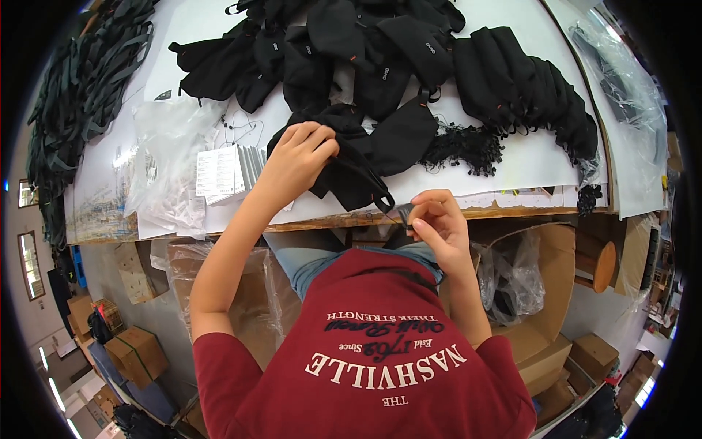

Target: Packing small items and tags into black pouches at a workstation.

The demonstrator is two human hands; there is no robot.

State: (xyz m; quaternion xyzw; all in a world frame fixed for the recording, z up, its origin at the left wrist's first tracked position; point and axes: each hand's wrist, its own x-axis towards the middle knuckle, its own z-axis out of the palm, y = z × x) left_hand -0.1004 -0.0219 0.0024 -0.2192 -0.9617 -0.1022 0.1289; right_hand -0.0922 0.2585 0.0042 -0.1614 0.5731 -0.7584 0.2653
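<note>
My left hand (301, 157) is closed on a black fabric pouch (344, 179), which lies at the table's near edge with one corner hanging toward me. Between the thumb and fingers of my right hand (440, 223) is a small dark tag (404, 213), held just off that corner. A thin string seems to run from the tag toward the pouch, but it is too fine to follow. Beyond my hands lies a heap of similar black pouches (387, 66). Left of the held pouch stands a stack of white printed cards (223, 174).
A tangle of small black cords (468, 148) sits right of the pouches, beside a row of overlapping black pouches (523, 91). Clear plastic bags (172, 157) lie at left, near hanging dark straps (88, 95). Below the table edge at right is an open cardboard box (548, 267).
</note>
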